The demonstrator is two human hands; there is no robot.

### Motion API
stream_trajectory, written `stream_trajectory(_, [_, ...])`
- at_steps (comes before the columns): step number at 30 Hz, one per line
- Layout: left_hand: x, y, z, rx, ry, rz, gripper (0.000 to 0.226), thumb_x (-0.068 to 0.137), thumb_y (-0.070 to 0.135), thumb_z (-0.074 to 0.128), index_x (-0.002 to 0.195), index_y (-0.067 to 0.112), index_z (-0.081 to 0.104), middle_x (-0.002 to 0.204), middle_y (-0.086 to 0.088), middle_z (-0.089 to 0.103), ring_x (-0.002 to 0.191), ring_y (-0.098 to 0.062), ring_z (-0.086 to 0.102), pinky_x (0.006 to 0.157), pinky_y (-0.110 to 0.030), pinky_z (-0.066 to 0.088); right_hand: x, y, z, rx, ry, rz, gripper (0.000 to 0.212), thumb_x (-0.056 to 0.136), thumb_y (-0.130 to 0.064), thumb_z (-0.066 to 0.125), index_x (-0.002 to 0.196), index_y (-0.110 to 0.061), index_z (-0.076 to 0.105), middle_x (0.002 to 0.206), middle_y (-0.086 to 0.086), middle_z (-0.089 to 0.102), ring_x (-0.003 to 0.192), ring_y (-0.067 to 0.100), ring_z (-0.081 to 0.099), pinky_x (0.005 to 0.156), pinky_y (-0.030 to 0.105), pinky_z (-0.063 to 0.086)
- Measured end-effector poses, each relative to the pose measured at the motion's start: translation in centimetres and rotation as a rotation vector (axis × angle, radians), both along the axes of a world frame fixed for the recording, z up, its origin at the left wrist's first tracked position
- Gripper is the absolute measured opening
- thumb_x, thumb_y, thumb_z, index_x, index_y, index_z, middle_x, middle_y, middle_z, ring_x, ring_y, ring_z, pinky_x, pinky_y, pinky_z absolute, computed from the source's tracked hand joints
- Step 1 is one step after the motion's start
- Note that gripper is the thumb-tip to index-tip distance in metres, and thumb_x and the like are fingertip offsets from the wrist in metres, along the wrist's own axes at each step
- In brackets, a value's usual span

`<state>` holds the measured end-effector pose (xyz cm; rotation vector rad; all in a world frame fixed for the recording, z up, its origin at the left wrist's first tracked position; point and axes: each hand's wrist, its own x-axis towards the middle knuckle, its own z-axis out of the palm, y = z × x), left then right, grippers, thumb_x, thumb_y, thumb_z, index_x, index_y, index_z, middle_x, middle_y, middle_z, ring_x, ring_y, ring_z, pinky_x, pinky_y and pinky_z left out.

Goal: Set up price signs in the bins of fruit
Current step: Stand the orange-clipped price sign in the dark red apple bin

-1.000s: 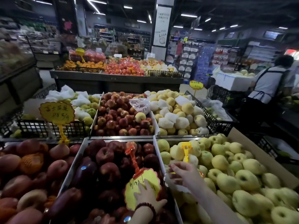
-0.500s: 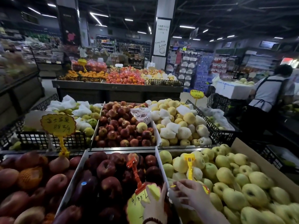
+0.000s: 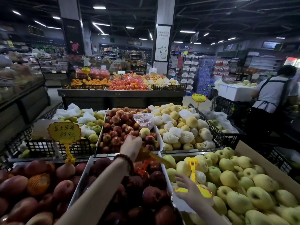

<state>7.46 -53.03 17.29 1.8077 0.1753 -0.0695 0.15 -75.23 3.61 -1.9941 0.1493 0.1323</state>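
Observation:
My left hand (image 3: 131, 146) is raised over the far edge of the dark red apple bin (image 3: 81, 181) and grips a yellow price sign (image 3: 155, 157), seen edge-on and blurred. The sign's orange-red clip (image 3: 143, 167) hangs below it. My right hand (image 3: 190, 192) lies at the near left of the green apple box (image 3: 266, 164), closed on a second yellow sign card (image 3: 205, 191) whose yellow clip (image 3: 191, 169) stands up among the apples. A white card (image 3: 183, 204) shows under that hand.
A yellow price sign (image 3: 64, 131) stands clipped at the left bin of large red fruit (image 3: 14, 184). Behind are small red apples (image 3: 120, 127), netted yellow pears (image 3: 178, 125) and another sign (image 3: 198, 97). A person in an apron (image 3: 274, 95) works at the right.
My left hand has lifted the orange-clip sign from low in the dark apple bin up towards its far edge. My right hand stays on the yellow-clip sign.

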Motion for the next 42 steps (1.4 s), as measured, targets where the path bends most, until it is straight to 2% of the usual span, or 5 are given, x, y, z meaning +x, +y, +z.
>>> stream_trajectory(6, [-1.5, 3.4, 6.0, -0.533, 0.183, -0.186, 0.02, 0.078, 0.021, 0.047, 0.08, 0.005, 0.059, 0.072, -0.012, 0.068, 0.07, -0.025, 0.068, 0.063, -0.033, 0.059, 0.9, 3.9, 1.7, 0.17, -0.12, 0.199, 0.102, 0.049, -0.049, 0.09, 0.136, -0.032, 0.039, 0.133, -0.021, 0.047, 0.115, -0.017, 0.049, 0.088, 0.012, 0.046])
stream_trajectory(11, [-2.5, 3.7, 7.9, -0.696, 0.254, -0.268, 0.029, 0.089, 0.016, 0.043, 0.11, -0.001, 0.054, 0.108, -0.022, 0.066, 0.083, -0.031, 0.066, 0.049, -0.033, 0.06, 1.4, 6.6, 2.6, 0.087, -0.21, 0.136, 0.054, 0.07, -0.022, 0.084, 0.116, -0.017, 0.056, 0.108, 0.005, 0.072, 0.101, 0.014, 0.068, 0.089, 0.023, 0.053])
stream_trajectory(24, [-1.8, 6.0, 2.7, -0.363, -0.049, -0.123, 0.038, 0.095, 0.032, 0.043, 0.132, 0.027, 0.034, 0.102, -0.018, 0.068, 0.084, -0.034, 0.071, 0.065, -0.044, 0.061, -0.6, 8.6, 1.7, 0.122, -0.167, 0.145, 0.064, 0.055, -0.062, 0.08, 0.097, -0.018, 0.061, 0.097, 0.011, 0.075, 0.094, 0.018, 0.071, 0.087, 0.033, 0.058])
stream_trajectory(32, [-4.9, 6.6, -5.2, 0.275, 0.071, -0.567, 0.025, 0.064, 0.025, 0.074, 0.082, 0.026, 0.058, 0.076, 0.006, 0.061, 0.064, -0.002, 0.058, 0.062, -0.024, 0.054, -0.3, 10.9, 3.4, 0.209, -0.218, -0.012, 0.029, 0.083, -0.019, 0.072, 0.109, -0.018, 0.059, 0.098, 0.009, 0.072, 0.091, 0.019, 0.069, 0.081, 0.024, 0.056])
stream_trajectory(42, [-5.8, 4.7, -5.7, -0.114, 0.009, -0.549, 0.017, 0.073, 0.022, 0.075, 0.08, 0.012, 0.064, 0.07, 0.0, 0.065, 0.06, -0.002, 0.063, 0.058, -0.015, 0.052, -0.5, 14.2, 5.1, 0.271, -0.315, 0.097, 0.052, 0.079, -0.066, 0.039, 0.125, -0.043, 0.049, 0.117, -0.026, 0.065, 0.117, -0.008, 0.055, 0.102, 0.021, 0.039])
